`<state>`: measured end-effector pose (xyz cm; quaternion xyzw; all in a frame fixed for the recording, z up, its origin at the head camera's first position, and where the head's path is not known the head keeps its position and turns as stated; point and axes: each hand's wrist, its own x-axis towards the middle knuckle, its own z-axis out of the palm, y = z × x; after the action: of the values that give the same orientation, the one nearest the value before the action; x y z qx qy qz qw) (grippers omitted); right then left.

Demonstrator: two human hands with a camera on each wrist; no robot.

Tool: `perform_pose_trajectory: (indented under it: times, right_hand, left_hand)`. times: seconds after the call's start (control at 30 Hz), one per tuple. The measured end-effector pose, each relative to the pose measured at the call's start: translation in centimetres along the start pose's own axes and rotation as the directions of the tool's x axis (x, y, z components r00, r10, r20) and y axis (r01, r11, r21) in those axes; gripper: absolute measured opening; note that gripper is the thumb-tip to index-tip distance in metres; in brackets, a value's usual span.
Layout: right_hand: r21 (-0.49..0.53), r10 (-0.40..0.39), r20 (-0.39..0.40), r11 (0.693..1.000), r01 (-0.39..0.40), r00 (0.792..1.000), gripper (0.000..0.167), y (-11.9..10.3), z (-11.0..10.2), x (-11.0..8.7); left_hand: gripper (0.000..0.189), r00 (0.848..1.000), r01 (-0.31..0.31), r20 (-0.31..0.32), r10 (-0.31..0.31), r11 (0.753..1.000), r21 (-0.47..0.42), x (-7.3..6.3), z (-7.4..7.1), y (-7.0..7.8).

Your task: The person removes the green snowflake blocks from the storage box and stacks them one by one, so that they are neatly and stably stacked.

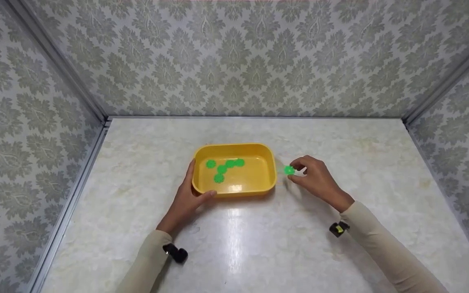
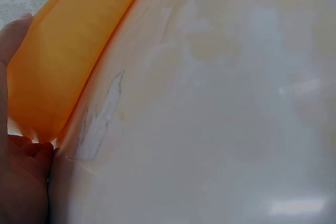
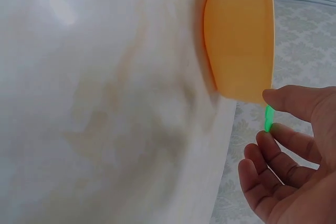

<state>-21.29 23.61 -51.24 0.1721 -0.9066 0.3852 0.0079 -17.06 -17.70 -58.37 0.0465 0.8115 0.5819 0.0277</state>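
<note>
In right grip [image 1: 319, 178] — green disc [image 1: 289, 170]

Head POV dn, wrist POVs close, tub [image 1: 253, 176] shared

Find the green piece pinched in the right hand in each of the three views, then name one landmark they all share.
Head: the green piece is right of centre and slightly below it, pinched in the right hand.
Left wrist: not in this picture.
Right wrist: right of centre, slightly below mid-height, seen nearly edge-on.
Shared landmark: the yellow tray, near the centre, upper left, and upper right of centre respectively.
</note>
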Motion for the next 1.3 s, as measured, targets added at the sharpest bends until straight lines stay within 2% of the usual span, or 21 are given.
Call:
perform_pose_trajectory:
  times: [0.23,0.63,0.8,1.03,1.3]
  right_hand:
    - [-0.008,0.025,0.002,1.000,-0.025,1.000,0.024,1.4,-0.4,-0.7]
    - [-0.031,0.075,-0.022,0.997,-0.075,0.997,0.025,3.8,-1.3,-2.0]
    - [-0.025,0.077,-0.034,0.997,-0.078,0.996,0.024,4.8,-1.9,-2.6]
    - [-0.065,0.098,-0.043,0.993,-0.101,0.994,0.027,6.1,-2.8,-3.4]
    - [-0.072,0.143,-0.020,0.987,-0.144,0.990,0.030,7.0,-3.9,-4.6]
  left_hand:
    - [0.121,1.000,0.015,-0.003,-0.015,1.000,0.003,0.0,0.0,0.1]
    - [0.119,1.000,-0.013,0.007,0.013,0.999,-0.045,-0.2,0.1,0.2]
    - [0.121,1.000,-0.026,0.006,0.026,0.999,-0.038,-0.2,0.0,0.0]
    - [0.121,1.000,-0.020,-0.001,0.020,0.999,-0.028,-0.1,0.0,0.0]
    - [0.120,1.000,-0.011,0.004,0.011,1.000,-0.013,0.0,0.0,-0.1]
